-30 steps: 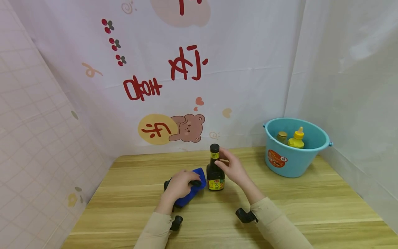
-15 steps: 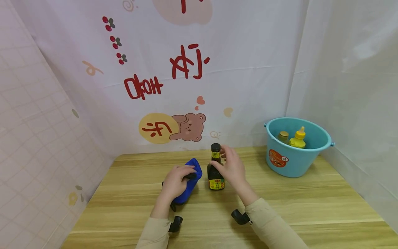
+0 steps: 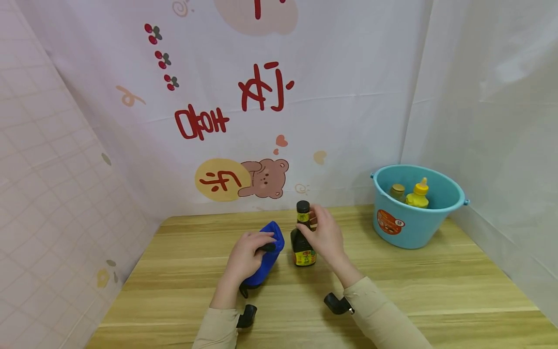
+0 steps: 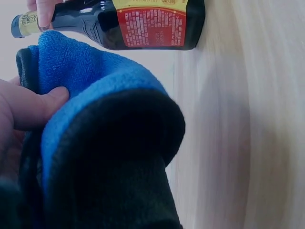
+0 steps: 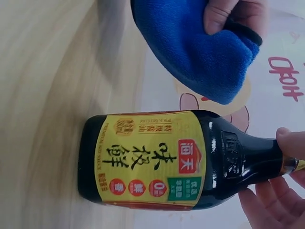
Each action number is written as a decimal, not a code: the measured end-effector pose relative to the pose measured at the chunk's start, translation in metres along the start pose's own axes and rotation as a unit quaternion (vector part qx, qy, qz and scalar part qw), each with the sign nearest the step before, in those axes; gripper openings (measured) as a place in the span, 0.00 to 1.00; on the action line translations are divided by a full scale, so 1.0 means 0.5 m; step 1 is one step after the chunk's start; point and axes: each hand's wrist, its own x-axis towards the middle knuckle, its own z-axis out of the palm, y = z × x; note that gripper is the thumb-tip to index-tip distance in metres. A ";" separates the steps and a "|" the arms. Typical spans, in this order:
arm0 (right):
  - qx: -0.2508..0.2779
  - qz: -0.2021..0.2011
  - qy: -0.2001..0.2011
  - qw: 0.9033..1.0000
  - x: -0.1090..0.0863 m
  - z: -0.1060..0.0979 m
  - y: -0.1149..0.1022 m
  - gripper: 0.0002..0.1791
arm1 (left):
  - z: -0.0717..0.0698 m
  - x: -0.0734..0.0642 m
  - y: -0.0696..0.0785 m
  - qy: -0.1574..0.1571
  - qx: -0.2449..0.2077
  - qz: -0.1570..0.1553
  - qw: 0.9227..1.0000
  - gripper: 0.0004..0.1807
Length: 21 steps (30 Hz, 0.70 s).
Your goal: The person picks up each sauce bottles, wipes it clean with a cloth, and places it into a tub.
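Observation:
My left hand [image 3: 247, 255] pinches a blue cloth [image 3: 267, 261] with black edging. In the left wrist view the thumb presses into the folded cloth [image 4: 95, 71], whose lower part hangs down dark. Just right of it stands a dark soy sauce bottle [image 3: 303, 244] with a black cap and a yellow label. My right hand [image 3: 324, 236] holds the bottle by its neck, thumb in front and fingers behind. The right wrist view shows the bottle's label [image 5: 152, 160] face on, its base at the wooden surface, and the cloth [image 5: 195, 47] close beside it.
A light blue bucket [image 3: 403, 228] stands at the right rear of the wooden table [image 3: 418, 291]. Inside it are a yellow squeeze bottle [image 3: 417, 198] and a jar with a gold lid [image 3: 397, 192]. A white printed curtain [image 3: 348, 121] hangs behind the table.
My left hand has shifted slightly left and away from me, raising the cloth so it hangs more upright. The bottle has turned slightly in my right hand, which stays at its neck.

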 end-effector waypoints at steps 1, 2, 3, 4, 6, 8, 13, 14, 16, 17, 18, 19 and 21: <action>0.006 0.002 -0.004 1.000 0.001 -0.002 0.000 0.24 | 0.001 0.000 0.000 0.000 -0.001 0.000 1.000 0.22; 0.013 0.004 -0.009 1.000 0.001 -0.004 0.001 0.23 | 0.002 0.000 0.000 0.002 -0.002 -0.001 1.000 0.23; 0.018 0.007 -0.014 1.000 0.002 -0.005 0.003 0.23 | 0.003 -0.001 0.000 0.004 -0.003 -0.002 1.000 0.23; 0.025 0.010 -0.019 0.999 0.003 -0.007 0.004 0.23 | 0.003 0.000 0.000 0.005 -0.004 -0.003 1.000 0.23; 0.037 0.012 -0.028 0.999 0.005 -0.010 0.008 0.23 | 0.003 0.000 0.001 0.008 -0.009 -0.005 1.000 0.23; 0.051 0.014 -0.037 0.998 0.007 -0.011 0.012 0.22 | 0.002 0.000 0.001 0.011 -0.010 -0.008 1.000 0.23; 0.093 0.013 -0.063 0.994 0.012 -0.020 0.021 0.23 | -0.002 0.006 0.002 0.006 -0.003 -0.010 1.000 0.24; 0.101 0.011 -0.073 0.992 0.014 -0.023 0.022 0.23 | -0.003 0.008 0.002 0.005 -0.003 -0.009 1.000 0.24; 0.113 0.006 -0.096 0.989 0.017 -0.029 0.027 0.24 | -0.005 0.013 0.003 0.000 -0.004 -0.003 1.000 0.24; 0.118 0.003 -0.109 0.987 0.019 -0.032 0.030 0.24 | -0.007 0.017 0.004 -0.001 -0.005 0.002 1.000 0.25; 0.122 0.001 -0.121 0.985 0.021 -0.035 0.032 0.24 | -0.009 0.020 0.005 -0.001 -0.006 0.007 1.000 0.25; 0.125 -0.003 -0.132 0.983 0.023 -0.037 0.035 0.24 | -0.011 0.023 0.006 -0.001 -0.006 0.013 1.000 0.25; 0.130 -0.009 -0.151 0.980 0.026 -0.041 0.041 0.24 | -0.015 0.030 0.009 0.000 -0.004 0.025 1.000 0.26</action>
